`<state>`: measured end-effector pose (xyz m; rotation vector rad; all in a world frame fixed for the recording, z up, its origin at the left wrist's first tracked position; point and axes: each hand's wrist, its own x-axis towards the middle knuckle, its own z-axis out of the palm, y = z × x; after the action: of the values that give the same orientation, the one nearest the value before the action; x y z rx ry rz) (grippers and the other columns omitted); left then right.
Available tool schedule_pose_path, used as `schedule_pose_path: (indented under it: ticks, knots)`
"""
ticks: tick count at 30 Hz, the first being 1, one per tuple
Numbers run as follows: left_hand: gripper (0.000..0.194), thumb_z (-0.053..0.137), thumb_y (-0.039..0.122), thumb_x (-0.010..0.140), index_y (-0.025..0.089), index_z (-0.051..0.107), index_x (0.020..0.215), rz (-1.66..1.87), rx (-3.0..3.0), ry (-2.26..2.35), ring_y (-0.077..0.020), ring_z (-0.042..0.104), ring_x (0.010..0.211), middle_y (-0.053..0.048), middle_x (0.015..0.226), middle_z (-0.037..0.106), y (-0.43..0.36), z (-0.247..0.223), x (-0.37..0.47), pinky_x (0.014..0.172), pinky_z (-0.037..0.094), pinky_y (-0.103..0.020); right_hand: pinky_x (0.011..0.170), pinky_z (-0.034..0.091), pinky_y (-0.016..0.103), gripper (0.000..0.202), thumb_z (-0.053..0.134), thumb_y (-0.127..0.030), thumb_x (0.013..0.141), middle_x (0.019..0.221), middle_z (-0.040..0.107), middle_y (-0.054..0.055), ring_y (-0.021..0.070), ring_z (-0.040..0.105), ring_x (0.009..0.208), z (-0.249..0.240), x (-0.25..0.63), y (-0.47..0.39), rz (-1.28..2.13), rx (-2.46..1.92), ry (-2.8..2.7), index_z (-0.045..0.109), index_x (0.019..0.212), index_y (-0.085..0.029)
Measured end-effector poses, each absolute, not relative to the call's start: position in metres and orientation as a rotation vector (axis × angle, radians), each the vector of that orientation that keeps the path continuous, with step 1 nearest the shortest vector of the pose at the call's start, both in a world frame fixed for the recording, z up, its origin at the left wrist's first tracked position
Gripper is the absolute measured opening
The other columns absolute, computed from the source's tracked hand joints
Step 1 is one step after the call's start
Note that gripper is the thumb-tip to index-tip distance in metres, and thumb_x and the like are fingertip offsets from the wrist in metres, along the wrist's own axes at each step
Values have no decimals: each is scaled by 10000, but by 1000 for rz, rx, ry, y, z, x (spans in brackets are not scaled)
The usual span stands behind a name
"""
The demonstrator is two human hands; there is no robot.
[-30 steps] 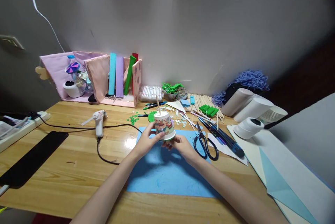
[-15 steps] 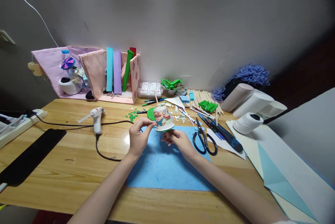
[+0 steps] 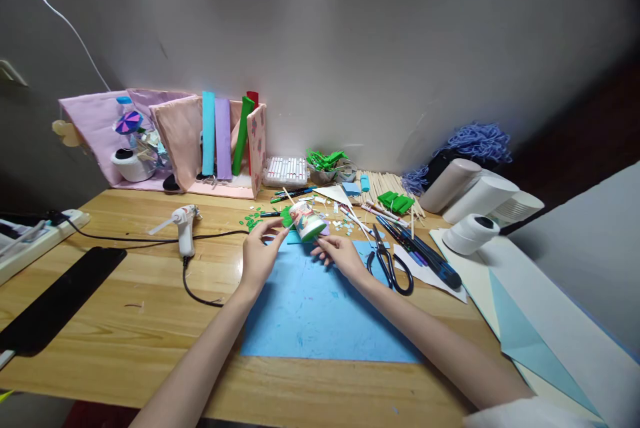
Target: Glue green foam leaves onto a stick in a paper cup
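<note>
A small printed paper cup [image 3: 302, 216] with a green edge hangs tilted above the blue sheet [image 3: 330, 308]. A thin wooden stick [image 3: 288, 196] rises behind its upper left, and part of a green textured piece [image 3: 287, 217] shows beside it. My right hand [image 3: 343, 258] pinches the cup at its lower right edge; the exact contact is small and partly hidden. Left of the cup, my left hand [image 3: 261, 251] has thumb and forefinger parted, its fingertips close to the green piece and seemingly gripping nothing.
Black-handled scissors [image 3: 385, 265] and several pens [image 3: 415, 248] lie to the right. A glue gun [image 3: 185, 228] with its cord stands left, near a black phone [image 3: 60, 298]. Paper scraps, green leaf-shaped bits [image 3: 250, 220] and wooden sticks [image 3: 383, 185] spread behind. White rolls [image 3: 480, 200] sit right.
The cup has tipped over toward the lower right, showing more of its green-edged end. My left fingers have come away from its side; my right hand remains at its edge.
</note>
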<state>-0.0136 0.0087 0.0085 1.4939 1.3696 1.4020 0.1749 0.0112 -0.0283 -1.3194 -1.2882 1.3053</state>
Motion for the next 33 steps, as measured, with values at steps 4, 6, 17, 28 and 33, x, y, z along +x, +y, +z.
schedule_pose_path:
  ticks: [4,6,17,28,33]
  knots:
    - [341,633,343,734,168,615,1027,1284,1461,1497,-204,608,935,-94,1061,652,-1,16,-33,783,484,-325,384,383,216,363,505,-493,786,614,684,65,121,527,451,-29,180,17,1190,-1396,-1447,617,772,-148]
    - [287,582,358,760,174,620,977,1304,1437,1595,-212,600,964,-91,1055,646,-12,17,-51,806,484,-336,396,369,223,354,446,-460,840,584,669,50,126,520,443,-24,182,18,1110,-1423,-1559,606,760,-155]
    - [488,485,451,771,107,549,1112,972,1494,2544,-317,545,1034,-169,1040,590,-26,-8,-164,916,421,-443,605,314,300,265,396,-287,887,677,594,81,219,537,687,13,185,5,324,-1499,-1981,546,692,-187]
    - [475,520,572,707,142,655,855,880,1428,2303,-230,594,702,-79,760,654,-10,8,-163,617,425,-302,674,426,296,195,387,-199,926,753,636,51,168,554,704,18,170,-57,534,-1072,-2171,578,956,-173]
    - [372,680,530,596,185,564,676,1146,1409,1859,-134,500,533,21,593,552,-53,47,-79,491,376,-231,778,467,308,286,443,-304,933,1013,650,78,168,591,915,25,178,-78,1138,-1024,-1888,466,1194,-190]
